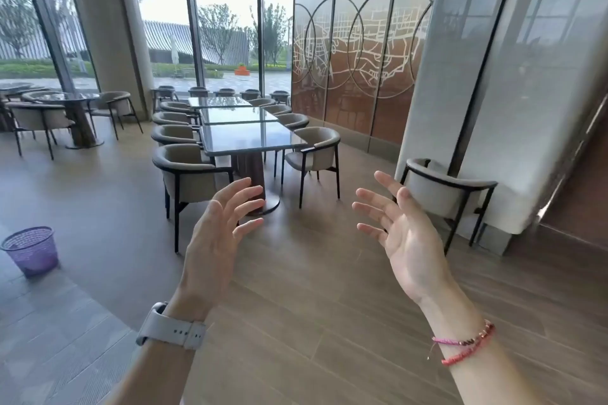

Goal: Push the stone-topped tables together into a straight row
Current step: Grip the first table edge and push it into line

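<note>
We stand on a wood-plank floor (329,322) in a glass-walled lounge. Ahead of us, in the middle distance, three stone-topped tables (253,140) sit end to end in a line running away from us, their dark glossy tops touching or nearly so. Curved grey armchairs (189,174) line both long sides. The nearest table stands on a dark pedestal base. One more armchair (444,194) stands alone by the wall on our right. A purple mesh bin (31,251) sits on the floor far left.

Our left hand (217,233) and right hand (401,227) hang raised in front of us, fingers spread wide, holding nothing, well short of the nearest table. The left wrist wears a pale watch strap (171,332); the right wears red and pink bracelets (467,344).
</note>
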`<state>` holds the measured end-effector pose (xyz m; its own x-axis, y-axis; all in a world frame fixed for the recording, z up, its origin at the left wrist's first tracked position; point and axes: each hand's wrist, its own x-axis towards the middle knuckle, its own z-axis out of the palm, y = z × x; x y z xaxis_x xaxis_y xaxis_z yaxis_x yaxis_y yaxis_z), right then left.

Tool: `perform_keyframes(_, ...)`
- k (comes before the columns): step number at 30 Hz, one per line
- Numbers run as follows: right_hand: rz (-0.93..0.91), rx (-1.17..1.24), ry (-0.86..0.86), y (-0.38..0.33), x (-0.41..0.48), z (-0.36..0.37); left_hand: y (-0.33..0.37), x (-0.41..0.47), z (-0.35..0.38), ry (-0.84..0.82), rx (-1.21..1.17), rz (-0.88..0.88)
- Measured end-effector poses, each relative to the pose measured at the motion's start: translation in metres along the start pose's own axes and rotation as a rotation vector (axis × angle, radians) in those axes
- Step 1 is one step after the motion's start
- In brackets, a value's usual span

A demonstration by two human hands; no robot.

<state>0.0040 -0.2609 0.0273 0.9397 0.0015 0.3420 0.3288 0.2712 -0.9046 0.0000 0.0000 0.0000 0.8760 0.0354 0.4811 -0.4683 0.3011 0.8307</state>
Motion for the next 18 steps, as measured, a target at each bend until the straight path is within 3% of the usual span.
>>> perform_keyframes(8, 0.047, -0.028, 0.035, 0.056, 0.12, 0.025, -0.053, 0.116, -0.062, 0.019, 0.054, -0.068)
perform_keyframes(18, 0.064, -0.023, 0.058, 0.126, 0.263, 0.005, -0.144, 0.247, -0.082, -0.002, 0.038, -0.091)
